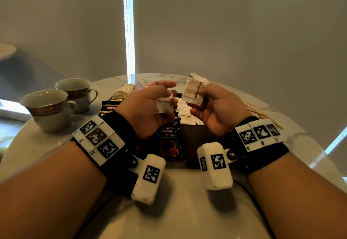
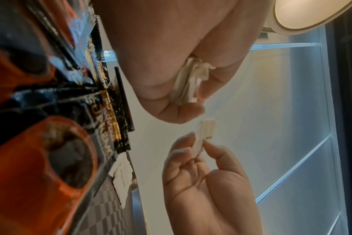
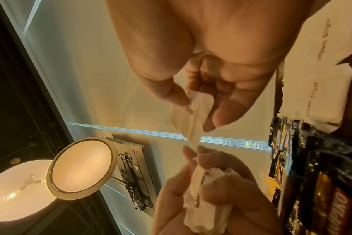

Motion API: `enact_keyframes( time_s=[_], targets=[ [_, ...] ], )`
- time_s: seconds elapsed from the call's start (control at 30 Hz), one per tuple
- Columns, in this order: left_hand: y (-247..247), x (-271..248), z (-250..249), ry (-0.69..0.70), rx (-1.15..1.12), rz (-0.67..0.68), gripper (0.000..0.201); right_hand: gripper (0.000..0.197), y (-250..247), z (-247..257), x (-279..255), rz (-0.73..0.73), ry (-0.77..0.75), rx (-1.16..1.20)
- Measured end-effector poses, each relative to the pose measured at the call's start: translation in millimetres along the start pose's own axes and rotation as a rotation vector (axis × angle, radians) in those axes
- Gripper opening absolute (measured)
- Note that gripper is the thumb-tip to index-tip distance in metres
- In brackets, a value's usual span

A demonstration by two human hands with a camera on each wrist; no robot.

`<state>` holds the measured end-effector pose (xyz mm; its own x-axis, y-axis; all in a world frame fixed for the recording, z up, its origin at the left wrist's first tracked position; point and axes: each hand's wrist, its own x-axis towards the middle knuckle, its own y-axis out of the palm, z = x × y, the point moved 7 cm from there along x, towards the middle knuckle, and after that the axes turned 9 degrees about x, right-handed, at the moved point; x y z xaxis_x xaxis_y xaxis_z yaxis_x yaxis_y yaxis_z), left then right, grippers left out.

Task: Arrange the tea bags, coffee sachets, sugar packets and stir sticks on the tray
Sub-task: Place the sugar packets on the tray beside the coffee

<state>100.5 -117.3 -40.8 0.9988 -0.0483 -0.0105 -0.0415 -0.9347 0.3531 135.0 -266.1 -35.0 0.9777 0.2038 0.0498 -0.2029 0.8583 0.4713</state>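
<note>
1. Tray (image 1: 199, 135): largely hidden behind both wrists.
2. Left hand (image 1: 150, 107) clutches crumpled sugar packets (image 1: 165, 103); right hand (image 1: 216, 107) pinches one brown sugar packet (image 1: 195, 88), both above the tray.
3. Stir sticks (image 1: 262, 113) near the table's right edge.

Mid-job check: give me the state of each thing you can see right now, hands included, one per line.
Left hand: raised, fingers curled round a bunch of sugar packets.
Right hand: raised, pinching a single sugar packet.
Tray: flat on the table, partly filled.
Coffee sachets: lying on the tray's left side.
Brown sugar packets on tray: lying flat.
Stir sticks: on the table, right of the tray.
Two cups: upright, apparently empty.
</note>
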Motion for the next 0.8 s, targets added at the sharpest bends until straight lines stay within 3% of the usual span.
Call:
enact_keyframes(
  time_s=[0.03, 0.1, 0.17, 0.37, 0.53, 0.63, 0.8],
  targets=[
    [0.9, -0.8, 1.1, -0.012, -0.009, 0.009, 0.022, 0.018, -0.2, -0.3, 0.4, 0.0, -0.011, -0.015],
    [0.4, -0.4, 4.7, -0.032, 0.0, 0.034, 0.041, 0.016, 0.2, -1.0, 0.4, 0.012, -0.027, -0.065],
    [1.9, -0.2, 4.3, -0.015, 0.027, 0.075, 0.048, 0.018, 1.9, -0.9, -0.7, 0.033, -0.04, -0.114],
    [3.0, 0.4, 2.9, 0.011, 0.133, 0.066, 0.013, 0.018, 6.9, -1.0, -3.4, 0.094, -0.048, -0.185],
    [1.1, 1.8, -2.3, 0.068, 0.132, 0.036, 0.018, 0.015, 5.8, -0.5, -3.4, 0.104, -0.037, -0.175],
    [0.6, 1.1, -1.5, 0.055, 0.117, 0.026, 0.011, 0.005, 3.8, -0.5, -2.4, 0.092, -0.037, -0.176],
    [-3.9, 1.8, -1.7, 0.049, 0.145, -0.048, 0.009, 0.006, 3.6, 0.2, -0.3, 0.095, -0.053, -0.169]
  ],
)
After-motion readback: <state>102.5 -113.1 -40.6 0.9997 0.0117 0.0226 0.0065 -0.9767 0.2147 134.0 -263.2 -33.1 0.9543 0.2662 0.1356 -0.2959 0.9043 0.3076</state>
